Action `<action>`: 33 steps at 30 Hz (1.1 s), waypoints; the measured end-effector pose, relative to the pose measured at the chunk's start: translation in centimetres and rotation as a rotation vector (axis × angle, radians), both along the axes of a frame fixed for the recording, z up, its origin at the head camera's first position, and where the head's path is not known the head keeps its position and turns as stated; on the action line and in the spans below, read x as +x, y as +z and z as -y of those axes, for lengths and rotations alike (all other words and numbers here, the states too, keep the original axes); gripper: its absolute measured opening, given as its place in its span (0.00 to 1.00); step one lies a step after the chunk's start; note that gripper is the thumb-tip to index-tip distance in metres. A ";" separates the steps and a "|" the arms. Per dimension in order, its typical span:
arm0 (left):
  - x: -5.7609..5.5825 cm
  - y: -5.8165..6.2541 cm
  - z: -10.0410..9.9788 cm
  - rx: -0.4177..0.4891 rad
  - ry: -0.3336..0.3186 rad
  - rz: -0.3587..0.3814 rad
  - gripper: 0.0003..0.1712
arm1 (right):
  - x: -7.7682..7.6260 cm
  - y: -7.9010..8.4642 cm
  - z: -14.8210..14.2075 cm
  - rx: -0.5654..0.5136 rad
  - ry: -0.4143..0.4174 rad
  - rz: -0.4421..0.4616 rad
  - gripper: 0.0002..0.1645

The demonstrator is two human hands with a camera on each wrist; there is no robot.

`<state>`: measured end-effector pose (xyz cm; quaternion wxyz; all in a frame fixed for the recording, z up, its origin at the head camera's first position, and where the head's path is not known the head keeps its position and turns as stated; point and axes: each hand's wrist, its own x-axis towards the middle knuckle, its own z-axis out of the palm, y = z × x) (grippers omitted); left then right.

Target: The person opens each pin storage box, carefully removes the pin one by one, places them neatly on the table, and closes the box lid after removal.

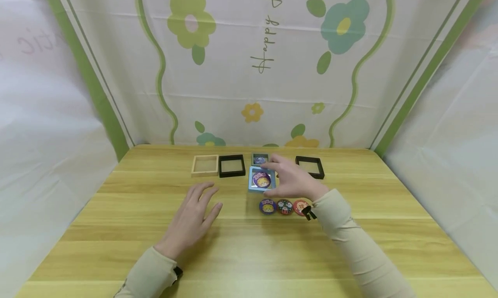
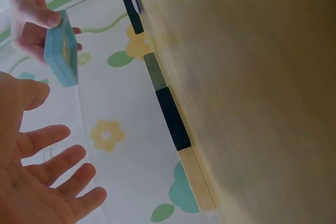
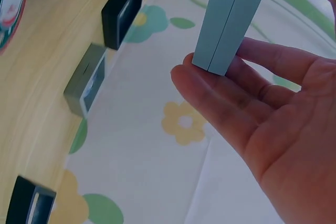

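Note:
My right hand (image 1: 292, 179) grips a light blue square display frame (image 1: 256, 190) by its edges, thumb on one side and fingertips on the other. Inside it shows a round purple badge (image 1: 262, 180) with a yellow cartoon animal. The right wrist view has the closed blue case (image 3: 226, 24) edge-on, a thin seam along its side, held above the tabletop. To the left, my left hand (image 1: 190, 216) hovers over the table with spread, relaxed fingers and holds nothing; its bare palm (image 2: 31, 192) faces the left wrist view.
Along the table's back stand a beige frame (image 1: 205, 174), a black frame (image 1: 232, 174), a grey-green frame (image 1: 253, 159) containing a purple badge, and another black frame (image 1: 320, 168) farther right. Nearer lie a purple badge (image 1: 268, 206), a dark green badge (image 1: 285, 206) and a red badge (image 1: 300, 206).

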<state>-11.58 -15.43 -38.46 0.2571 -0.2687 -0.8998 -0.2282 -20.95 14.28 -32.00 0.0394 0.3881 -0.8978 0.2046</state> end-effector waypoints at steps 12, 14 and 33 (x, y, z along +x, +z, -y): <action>0.3 0.5 -0.3 0.026 -0.001 0.083 0.29 | 2.0 0.2 1.4 -0.033 0.064 -0.016 0.47; 0.4 0.6 -0.4 0.034 -0.013 0.099 0.31 | 2.2 0.1 1.5 -0.037 0.074 -0.013 0.47; -1.3 1.9 -2.5 0.002 -0.125 0.223 0.52 | 2.3 -0.7 1.2 -0.030 0.103 -0.009 0.45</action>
